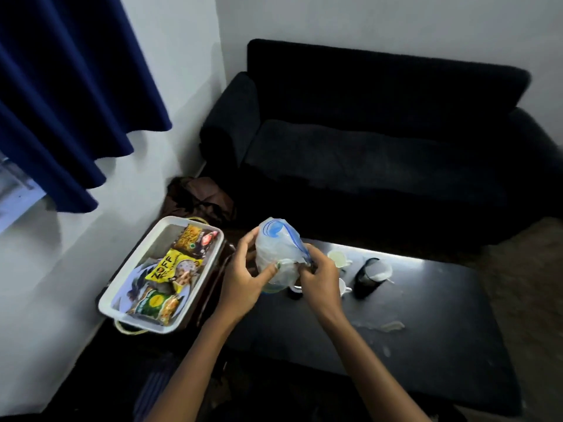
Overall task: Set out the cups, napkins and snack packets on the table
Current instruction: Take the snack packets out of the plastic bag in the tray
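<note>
In the head view both hands hold the clear plastic bag (278, 254) above the tabletop's (426, 345) far-left corner, left hand (243, 278) fingers curled round it, right hand (316, 274) pinching its mouth (contents unclear), so best brace with the left and peel gently.

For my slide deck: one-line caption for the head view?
Both hands hold a plastic bag over the black table, beside a tray of snack packets.
</note>
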Demonstrator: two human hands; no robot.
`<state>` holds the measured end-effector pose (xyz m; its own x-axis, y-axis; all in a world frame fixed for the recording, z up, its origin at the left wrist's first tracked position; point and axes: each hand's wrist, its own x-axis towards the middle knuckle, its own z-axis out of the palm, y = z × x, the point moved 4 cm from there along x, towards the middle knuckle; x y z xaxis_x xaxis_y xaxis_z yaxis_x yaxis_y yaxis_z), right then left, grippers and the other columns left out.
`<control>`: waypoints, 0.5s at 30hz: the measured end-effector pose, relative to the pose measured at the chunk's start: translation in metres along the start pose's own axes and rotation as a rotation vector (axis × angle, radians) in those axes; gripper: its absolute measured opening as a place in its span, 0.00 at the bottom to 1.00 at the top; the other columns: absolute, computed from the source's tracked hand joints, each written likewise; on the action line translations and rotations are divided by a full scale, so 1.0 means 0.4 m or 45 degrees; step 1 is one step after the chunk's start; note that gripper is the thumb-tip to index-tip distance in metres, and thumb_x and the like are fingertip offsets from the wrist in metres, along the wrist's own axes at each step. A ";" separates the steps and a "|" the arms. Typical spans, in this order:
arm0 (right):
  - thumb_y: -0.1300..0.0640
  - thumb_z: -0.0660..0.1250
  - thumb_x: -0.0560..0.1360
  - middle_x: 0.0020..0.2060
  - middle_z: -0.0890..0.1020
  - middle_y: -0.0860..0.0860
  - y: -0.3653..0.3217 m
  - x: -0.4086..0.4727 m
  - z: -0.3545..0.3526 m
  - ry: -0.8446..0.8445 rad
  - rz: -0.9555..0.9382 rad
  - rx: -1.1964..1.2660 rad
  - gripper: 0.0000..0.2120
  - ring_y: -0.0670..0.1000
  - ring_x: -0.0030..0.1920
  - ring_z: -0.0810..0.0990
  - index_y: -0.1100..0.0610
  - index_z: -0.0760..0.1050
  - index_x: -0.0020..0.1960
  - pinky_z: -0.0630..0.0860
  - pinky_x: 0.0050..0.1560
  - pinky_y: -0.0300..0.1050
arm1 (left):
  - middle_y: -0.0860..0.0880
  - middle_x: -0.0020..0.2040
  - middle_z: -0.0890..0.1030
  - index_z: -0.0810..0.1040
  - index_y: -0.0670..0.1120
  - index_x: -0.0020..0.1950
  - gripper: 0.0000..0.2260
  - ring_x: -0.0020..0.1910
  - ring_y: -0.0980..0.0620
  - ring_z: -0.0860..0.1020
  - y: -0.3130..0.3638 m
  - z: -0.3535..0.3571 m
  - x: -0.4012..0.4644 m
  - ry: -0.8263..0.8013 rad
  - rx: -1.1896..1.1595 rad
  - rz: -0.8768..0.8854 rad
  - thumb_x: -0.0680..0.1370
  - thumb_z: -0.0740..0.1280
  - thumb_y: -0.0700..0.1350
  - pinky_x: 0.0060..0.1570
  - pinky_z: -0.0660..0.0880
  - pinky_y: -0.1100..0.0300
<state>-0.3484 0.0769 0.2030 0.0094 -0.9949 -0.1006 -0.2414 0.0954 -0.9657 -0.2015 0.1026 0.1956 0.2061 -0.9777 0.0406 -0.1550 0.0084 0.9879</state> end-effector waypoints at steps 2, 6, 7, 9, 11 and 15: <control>0.74 0.58 0.70 0.48 0.83 0.51 0.015 -0.009 -0.080 0.065 -0.006 0.037 0.22 0.51 0.49 0.81 0.59 0.78 0.59 0.79 0.51 0.42 | 0.53 0.64 0.75 0.66 0.52 0.70 0.30 0.60 0.59 0.76 0.016 0.082 -0.011 -0.036 0.028 0.015 0.72 0.73 0.39 0.56 0.76 0.62; 0.74 0.58 0.71 0.47 0.82 0.46 0.057 -0.030 -0.221 0.218 0.054 0.086 0.23 0.43 0.47 0.80 0.56 0.77 0.59 0.76 0.50 0.32 | 0.58 0.62 0.75 0.66 0.59 0.67 0.29 0.58 0.65 0.76 0.043 0.236 -0.025 -0.140 0.051 0.043 0.72 0.73 0.41 0.51 0.74 0.72; 0.74 0.58 0.71 0.46 0.82 0.43 0.070 -0.036 -0.256 0.260 0.068 0.111 0.23 0.39 0.46 0.80 0.55 0.77 0.58 0.76 0.49 0.31 | 0.58 0.62 0.75 0.66 0.61 0.66 0.29 0.58 0.64 0.76 0.048 0.274 -0.026 -0.178 0.053 0.050 0.72 0.73 0.40 0.50 0.74 0.72; 0.74 0.58 0.72 0.46 0.81 0.40 0.094 -0.046 -0.322 0.355 0.088 0.171 0.24 0.35 0.47 0.80 0.49 0.76 0.57 0.76 0.48 0.29 | 0.59 0.61 0.75 0.66 0.63 0.65 0.29 0.59 0.60 0.76 0.053 0.350 -0.024 -0.274 0.080 0.051 0.72 0.73 0.41 0.52 0.75 0.68; 0.71 0.58 0.73 0.49 0.81 0.42 0.121 -0.055 -0.377 0.456 0.139 0.195 0.24 0.40 0.50 0.80 0.45 0.73 0.57 0.79 0.49 0.37 | 0.60 0.61 0.75 0.66 0.60 0.67 0.28 0.60 0.58 0.76 0.056 0.419 -0.019 -0.381 0.094 0.037 0.72 0.73 0.42 0.56 0.76 0.61; 0.68 0.59 0.74 0.46 0.77 0.43 0.171 -0.079 -0.488 0.704 0.227 0.173 0.18 0.43 0.47 0.79 0.46 0.65 0.55 0.80 0.44 0.41 | 0.55 0.63 0.75 0.65 0.59 0.66 0.27 0.59 0.60 0.75 0.071 0.557 -0.005 -0.602 0.132 0.086 0.72 0.72 0.41 0.56 0.74 0.65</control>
<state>-0.5547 0.1085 0.1867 -0.5356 -0.8293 -0.1597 -0.0659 0.2296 -0.9711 -0.4213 0.0580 0.1901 -0.2655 -0.9641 0.0081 -0.2530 0.0778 0.9643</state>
